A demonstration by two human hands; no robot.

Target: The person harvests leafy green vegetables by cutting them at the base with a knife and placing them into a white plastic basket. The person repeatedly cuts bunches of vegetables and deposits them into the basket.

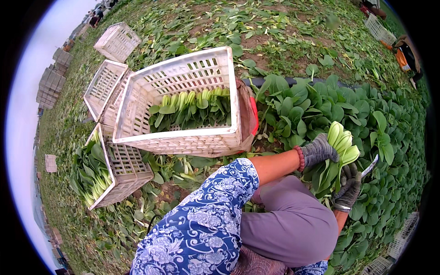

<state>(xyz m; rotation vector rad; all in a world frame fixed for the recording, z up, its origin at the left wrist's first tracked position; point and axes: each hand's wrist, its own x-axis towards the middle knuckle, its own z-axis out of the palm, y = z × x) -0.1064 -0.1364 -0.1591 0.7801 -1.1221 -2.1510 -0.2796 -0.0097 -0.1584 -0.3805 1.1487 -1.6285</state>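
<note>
My left hand, in a grey knit glove with a red bead bracelet at the wrist, grips a bunch of bok choy. The pale stem bases point up and the leaves hang below. Close under it, my right hand, also gloved, is closed around a knife whose curved metal blade sticks out to the right; its handle is hidden. Left of my hands stands a large white plastic crate, with a row of bok choy laid inside along one side. Growing bok choy plants surround my right hand.
A tipped crate has bok choy at its mouth. More white crates lie beyond. Cut leaves litter the soil. A dark pipe borders the plants. A person is at the far right.
</note>
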